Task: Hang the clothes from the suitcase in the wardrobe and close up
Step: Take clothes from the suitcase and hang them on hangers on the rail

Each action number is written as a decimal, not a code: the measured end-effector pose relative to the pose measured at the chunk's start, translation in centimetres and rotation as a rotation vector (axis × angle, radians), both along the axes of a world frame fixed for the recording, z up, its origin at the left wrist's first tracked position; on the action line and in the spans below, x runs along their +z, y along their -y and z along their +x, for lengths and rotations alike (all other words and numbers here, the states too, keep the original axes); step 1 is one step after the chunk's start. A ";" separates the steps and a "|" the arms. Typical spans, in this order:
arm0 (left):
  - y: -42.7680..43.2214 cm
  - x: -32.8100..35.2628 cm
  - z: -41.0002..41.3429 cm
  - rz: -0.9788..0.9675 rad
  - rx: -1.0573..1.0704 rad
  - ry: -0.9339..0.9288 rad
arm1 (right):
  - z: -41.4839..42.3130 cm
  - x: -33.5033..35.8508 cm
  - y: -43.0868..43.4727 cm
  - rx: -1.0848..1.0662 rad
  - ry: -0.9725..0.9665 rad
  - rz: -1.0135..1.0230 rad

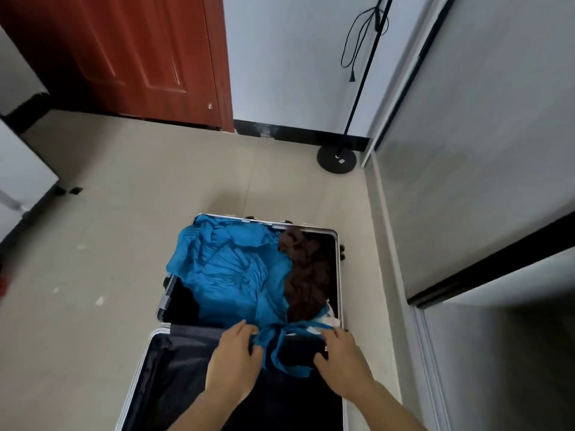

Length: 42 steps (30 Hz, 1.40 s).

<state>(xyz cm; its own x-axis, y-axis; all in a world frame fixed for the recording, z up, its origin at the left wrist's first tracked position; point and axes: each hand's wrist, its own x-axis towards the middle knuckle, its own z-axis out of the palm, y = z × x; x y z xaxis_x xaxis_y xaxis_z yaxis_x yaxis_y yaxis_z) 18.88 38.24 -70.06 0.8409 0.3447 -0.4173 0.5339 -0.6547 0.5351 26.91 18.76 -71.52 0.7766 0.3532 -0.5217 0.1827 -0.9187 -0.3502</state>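
Observation:
An open silver-framed suitcase (337, 275) lies flat on the floor, its dark-lined lid half nearest me. A crumpled blue garment (230, 275) fills the far half, with a brown garment (306, 275) beside it on the right. My left hand (233, 365) pinches the blue fabric's near end where it hangs over the hinge. My right hand (340, 362) grips the same end a little to the right, beside something white. The grey wardrobe (482, 150) stands to the right, its sliding doors shut.
A red-brown door (124, 57) is at the back left. A black floor stand with a round base (337, 159) and a dangling cable stands in the corner by the wardrobe. White furniture on castors (28, 169) sits at the left edge. Beige floor surrounds the suitcase.

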 end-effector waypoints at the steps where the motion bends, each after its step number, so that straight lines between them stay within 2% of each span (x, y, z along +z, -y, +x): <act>1: 0.0 -2.9 0.0 0.007 0.003 -0.010 | 0.5 -2.9 0.3 0.011 0.006 -0.021; 4: 0.0 -12.5 1.1 0.018 0.008 0.047 | 2.8 -12.1 0.1 0.016 0.062 -0.013; 6: 0.3 -18.2 2.4 0.024 0.029 0.140 | 4.5 -17.7 -0.6 0.024 0.168 0.017; 10: 0.7 -25.7 6.2 0.085 0.067 0.347 | 8.6 -24.1 -3.5 0.046 0.340 0.047; 12: 0.7 -28.6 7.9 0.203 -0.070 0.472 | 10.6 -26.1 -5.1 0.058 0.416 0.022; 14: 1.1 -30.7 8.8 0.275 -0.238 0.542 | 12.1 -28.1 -5.7 0.028 0.420 -0.086; 16: 1.3 -32.1 9.4 0.280 -0.282 0.573 | 13.1 -29.5 -5.4 0.031 0.377 -0.188; 17: 1.6 -32.2 9.5 0.253 -0.256 0.572 | 13.2 -30.1 -5.1 0.026 0.345 -0.187; 19: 1.9 -31.6 9.4 0.202 -0.209 0.541 | 13.2 -30.5 -4.6 -0.102 0.274 0.013; 23: 1.5 -30.4 9.5 0.096 -0.215 0.342 | 12.4 -26.7 -4.8 -0.722 -0.105 0.815; 25: 1.5 -29.7 9.6 0.042 -0.204 0.304 | 12.0 -24.5 -4.4 -0.886 -0.372 1.073; 27: 1.4 -29.0 9.9 -0.062 -0.165 0.300 | 11.5 -22.4 -3.9 -0.931 -0.547 1.229; 30: 1.8 -26.7 10.3 -0.084 -0.159 0.354 | 10.4 -18.2 -4.2 -0.962 -0.524 1.331; 31: 2.0 -25.6 10.6 -0.031 -0.178 0.340 | 10.4 -17.0 -4.1 -0.994 -0.456 1.327; 34: 2.4 -21.8 11.4 0.099 -0.196 0.274 | 9.7 -11.8 -4.2 -0.978 -0.451 1.394; 35: 2.5 -19.7 11.6 0.053 -0.187 0.299 | 9.5 -9.1 -3.9 -0.963 -0.473 1.417; 38: 3.2 -13.1 11.9 -0.323 -0.076 0.519 | 9.7 -1.3 -3.3 -0.966 -0.396 1.428; 40: 3.9 -6.9 12.1 -0.446 0.089 0.592 | 9.6 5.3 -3.2 -0.877 -0.454 1.453; 42: 4.0 0.1 12.3 -0.561 0.246 0.595 | 9.3 12.6 -3.0 -0.778 -0.429 1.378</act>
